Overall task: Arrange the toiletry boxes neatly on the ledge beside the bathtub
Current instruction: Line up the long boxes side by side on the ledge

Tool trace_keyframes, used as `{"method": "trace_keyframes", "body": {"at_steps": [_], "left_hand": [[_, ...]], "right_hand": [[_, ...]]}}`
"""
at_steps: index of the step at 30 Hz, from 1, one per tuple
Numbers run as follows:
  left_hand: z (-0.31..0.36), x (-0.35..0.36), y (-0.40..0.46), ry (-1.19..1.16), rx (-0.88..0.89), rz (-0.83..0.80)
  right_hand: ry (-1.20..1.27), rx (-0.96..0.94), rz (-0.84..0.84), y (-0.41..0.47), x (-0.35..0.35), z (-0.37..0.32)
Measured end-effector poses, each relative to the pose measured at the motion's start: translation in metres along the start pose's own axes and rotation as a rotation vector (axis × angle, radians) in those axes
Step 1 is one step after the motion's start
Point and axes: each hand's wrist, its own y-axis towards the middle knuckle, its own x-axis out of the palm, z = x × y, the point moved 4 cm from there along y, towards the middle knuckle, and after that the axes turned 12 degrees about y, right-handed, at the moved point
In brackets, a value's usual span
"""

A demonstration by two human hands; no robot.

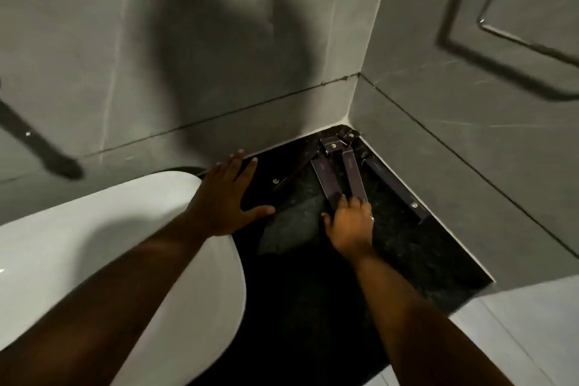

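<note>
Several long, slim dark toiletry boxes lie on the black speckled ledge (407,247) in the wall corner. Two of them (326,175) (353,171) run side by side from the corner toward me, and my right hand (351,222) rests its fingertips on their near ends. A third box (396,188) lies along the right wall. Another dark box (296,168) lies slanted by the back wall, hard to make out. A small box (332,145) sits at the corner. My left hand (225,197) lies flat, fingers spread, on the ledge by the tub rim.
The white bathtub (109,244) curves along the left, its rim touching the ledge. Grey tiled walls close the ledge at the back and right. A chrome rail (488,9) hangs on the right wall. Light floor tiles (517,323) show at the lower right.
</note>
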Motion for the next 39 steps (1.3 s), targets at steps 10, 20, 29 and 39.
{"method": "trace_keyframes", "body": {"at_steps": [10,20,29,39], "left_hand": [[-0.021,0.019,0.014,0.065,-0.057,0.096],[-0.026,0.019,0.024,-0.004,-0.09,0.129],[-0.024,0.029,0.018,-0.008,-0.056,0.114],[-0.024,0.03,0.015,0.004,-0.049,0.097]], "right_hand": [[-0.039,-0.095,0.149,-0.032,0.027,0.018],[0.209,0.035,0.234,-0.125,0.045,0.045],[0.184,-0.035,0.196,-0.18,0.06,0.038],[0.16,-0.094,0.195,-0.194,0.065,0.035]]}}
